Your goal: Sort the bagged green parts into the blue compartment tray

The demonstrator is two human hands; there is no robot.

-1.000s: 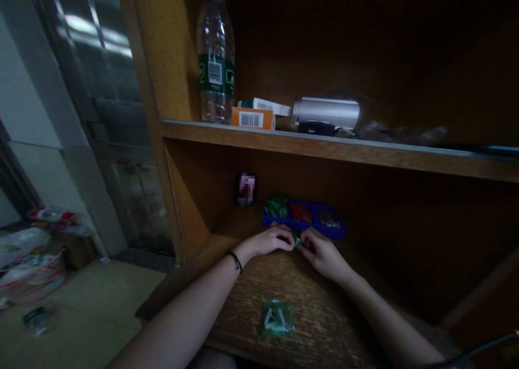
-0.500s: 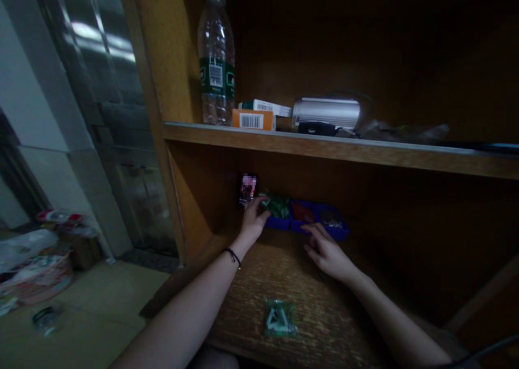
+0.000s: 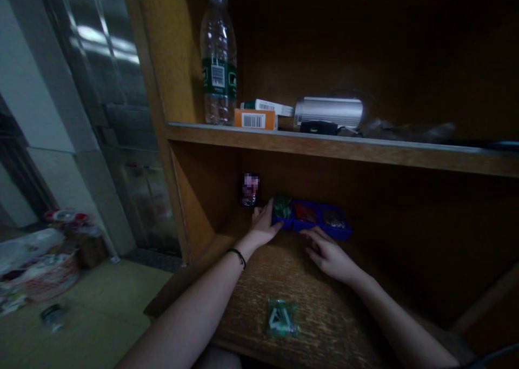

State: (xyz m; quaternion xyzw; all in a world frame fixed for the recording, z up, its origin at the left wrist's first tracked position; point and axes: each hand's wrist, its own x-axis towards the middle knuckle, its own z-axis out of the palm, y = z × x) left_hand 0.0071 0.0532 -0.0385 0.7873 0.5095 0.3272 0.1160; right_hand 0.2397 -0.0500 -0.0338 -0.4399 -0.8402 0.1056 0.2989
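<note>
A blue tray (image 3: 303, 228) with three compartments sits at the back of the lower shelf. Green packets (image 3: 282, 208) fill its left compartment, something red (image 3: 305, 212) lies in the middle one, and dark items with pale bits (image 3: 333, 218) are on the right. My left hand (image 3: 261, 227) is at the tray's left end, fingers stretched along it and thumb apart near the front. In front of the middle section, my right hand (image 3: 329, 255) has its fingers loosely bent and apart, fingertips close to the front wall. Nearer to me lies a clear green packet (image 3: 283, 318) with white pieces.
A phone (image 3: 249, 189) leans in the back left corner. Overhead, the upper shelf (image 3: 344, 146) carries a plastic bottle (image 3: 219, 60), an orange box (image 3: 255, 119) and a silver cylinder (image 3: 330, 112). On the floor to the left stands a full basket (image 3: 52, 277).
My left hand has moved slightly right and down, off the green packets to the tray's left end. The packets sit lower in their compartment. My right hand has barely moved.
</note>
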